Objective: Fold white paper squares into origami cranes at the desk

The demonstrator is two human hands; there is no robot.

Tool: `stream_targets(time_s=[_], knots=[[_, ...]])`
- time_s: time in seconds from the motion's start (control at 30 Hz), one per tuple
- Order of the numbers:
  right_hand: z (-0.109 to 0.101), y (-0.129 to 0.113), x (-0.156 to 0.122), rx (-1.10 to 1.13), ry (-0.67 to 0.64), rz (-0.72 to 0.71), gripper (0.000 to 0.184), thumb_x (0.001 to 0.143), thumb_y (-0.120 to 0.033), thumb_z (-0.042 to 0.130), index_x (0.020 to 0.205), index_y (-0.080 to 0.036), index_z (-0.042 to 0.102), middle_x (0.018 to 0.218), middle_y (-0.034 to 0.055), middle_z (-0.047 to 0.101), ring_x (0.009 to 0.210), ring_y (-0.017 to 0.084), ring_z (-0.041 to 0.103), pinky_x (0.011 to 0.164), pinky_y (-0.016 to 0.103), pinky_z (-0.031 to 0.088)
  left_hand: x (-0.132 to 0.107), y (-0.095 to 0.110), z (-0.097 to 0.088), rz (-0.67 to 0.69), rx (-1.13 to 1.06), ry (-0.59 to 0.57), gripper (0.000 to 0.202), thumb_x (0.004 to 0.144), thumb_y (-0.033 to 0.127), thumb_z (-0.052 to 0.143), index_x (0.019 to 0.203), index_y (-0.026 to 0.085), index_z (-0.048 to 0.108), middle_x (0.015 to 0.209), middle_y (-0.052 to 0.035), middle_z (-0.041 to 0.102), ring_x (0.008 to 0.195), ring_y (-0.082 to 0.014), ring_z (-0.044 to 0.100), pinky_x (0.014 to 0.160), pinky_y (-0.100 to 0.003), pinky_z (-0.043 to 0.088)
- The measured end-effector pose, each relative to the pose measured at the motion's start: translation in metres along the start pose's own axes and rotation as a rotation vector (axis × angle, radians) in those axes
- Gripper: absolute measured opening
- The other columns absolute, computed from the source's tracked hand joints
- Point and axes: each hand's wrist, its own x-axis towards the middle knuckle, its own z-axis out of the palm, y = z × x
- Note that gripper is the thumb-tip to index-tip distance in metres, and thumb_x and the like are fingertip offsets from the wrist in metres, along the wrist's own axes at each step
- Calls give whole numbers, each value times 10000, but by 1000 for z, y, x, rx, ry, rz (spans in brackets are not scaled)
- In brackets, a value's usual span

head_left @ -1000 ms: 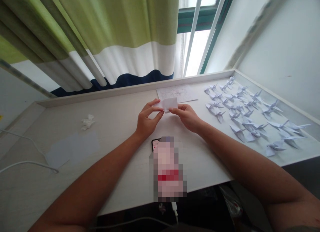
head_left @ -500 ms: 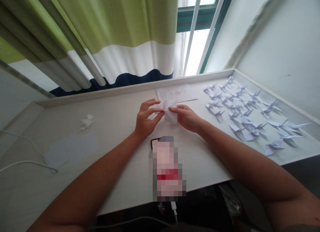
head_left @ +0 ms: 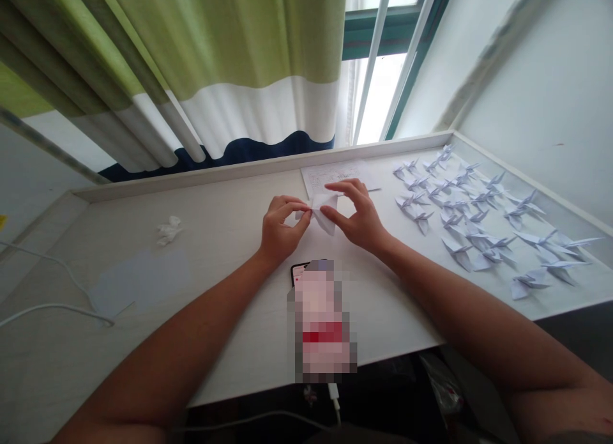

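A piece of white folded paper (head_left: 325, 219), partly folded with loose flaps, is held above the middle of the table. My left hand (head_left: 281, 230) pinches its left side between thumb and fingertips. On the right, my right hand (head_left: 360, 220) has its thumb against the paper, while the fingers are spread away from the thumb in a wide curve. Just behind the paper lies a sheet with writing (head_left: 335, 174). Between my forearms, a phone (head_left: 299, 275) rests on the table, its screen mostly blurred out.
Several white paper cranes (head_left: 479, 215) spread over the right side of the table (head_left: 230, 367). To the left are a crumpled tissue (head_left: 169, 230), flat paper sheets (head_left: 138, 281) and a white cable (head_left: 52, 309). A raised rim (head_left: 230, 167) borders the back, before the curtain (head_left: 249, 41).
My right fingers have lifted off the paper and opened away from the thumb. The flap beneath has shifted its angle. My left hand keeps its pinch.
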Motion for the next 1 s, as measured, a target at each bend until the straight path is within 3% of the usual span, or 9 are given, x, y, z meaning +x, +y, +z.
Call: stream_targets(time_s=[0.1,0.27,0.47,0.57,0.67,0.77,0.9,1.0], knots=[[-3,0,0,-138,-39,-127,233,946,-371,779,1175,-341,748,1224,70,659,1194,322,592,1074,580,492,0,1,0,7,11,3,86,892,146,776,885,230,758,946,-27,757,935,-203,691,872,-401,573],[-3,6,1,-167,-93,-174,119,1000,-338,724,1101,-331,787,1177,62,693,1129,291,601,1010,521,521,0,-1,0,22,0,-28,75,909,164,781,914,237,765,966,-23,768,954,-199,695,878,-403,576],[-6,3,4,-47,-178,-90,135,1017,-373,689,1005,-307,807,1043,65,756,1011,273,661,930,471,528,1,-1,1,13,-58,-89,34,938,219,774,944,252,781,996,-34,780,1000,-213,704,907,-425,584],[-6,-1,4,-29,-216,-43,130,998,-376,697,965,-304,801,1040,59,791,1012,282,701,1017,520,502,0,0,1,12,-73,-101,26,944,234,767,943,253,784,983,-39,780,986,-217,709,895,-424,589],[-5,-3,3,-60,-237,-83,113,985,-319,681,957,-306,789,1055,34,814,1068,279,731,1169,567,409,-1,0,1,29,-64,-108,27,942,237,763,932,250,786,976,-42,779,966,-215,711,875,-415,589],[-5,-3,2,-80,-254,-125,132,974,-269,661,942,-304,784,1084,27,817,1142,280,726,1217,575,348,-2,-1,2,56,-61,-118,32,935,228,768,936,250,791,977,-47,779,968,-218,709,881,-416,581],[-6,-3,4,-116,-269,-139,145,995,-305,652,938,-291,784,1074,50,805,1061,281,705,1106,542,418,-1,0,2,66,-65,-116,38,932,224,775,931,259,789,972,-41,779,974,-215,706,901,-425,583],[-7,-4,4,-123,-263,-130,183,1018,-339,626,955,-276,786,1032,70,793,984,272,682,959,482,482,0,0,2,59,-60,-103,36,936,223,764,916,252,770,1066,-51,787,1094,-230,713,986,-461,580]])
